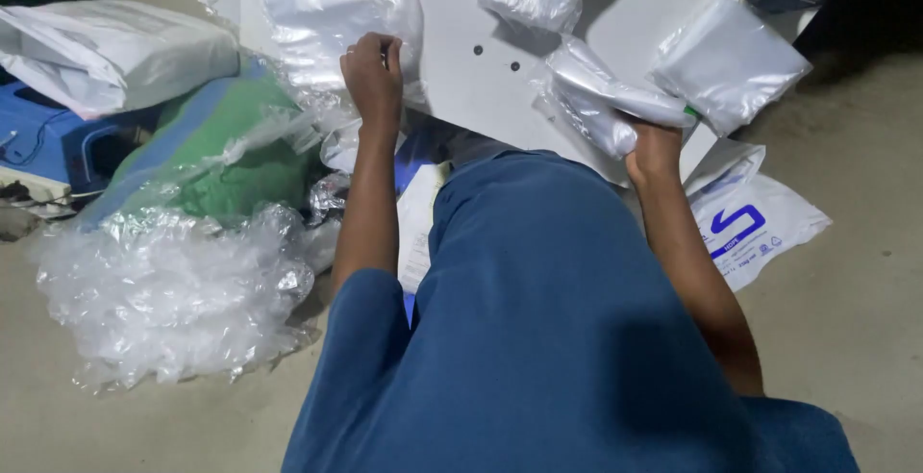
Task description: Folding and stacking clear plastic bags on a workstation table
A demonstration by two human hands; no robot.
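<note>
My left hand (373,74) is closed on the lower edge of a clear plastic bag (322,12) that lies on a white board (481,69). My right hand (654,149) is at the board's near edge, gripping a rolled white plastic packet (601,103) that sticks up from it. My blue-clothed lap (548,319) fills the lower middle of the view.
A heap of crumpled clear plastic (173,290) lies on the floor at left, beside a green and blue bundle in plastic (231,156). A white wrapped parcel (106,50) sits on a blue case. More white packets (731,60) lie at the upper right, a printed white bag (750,223) below.
</note>
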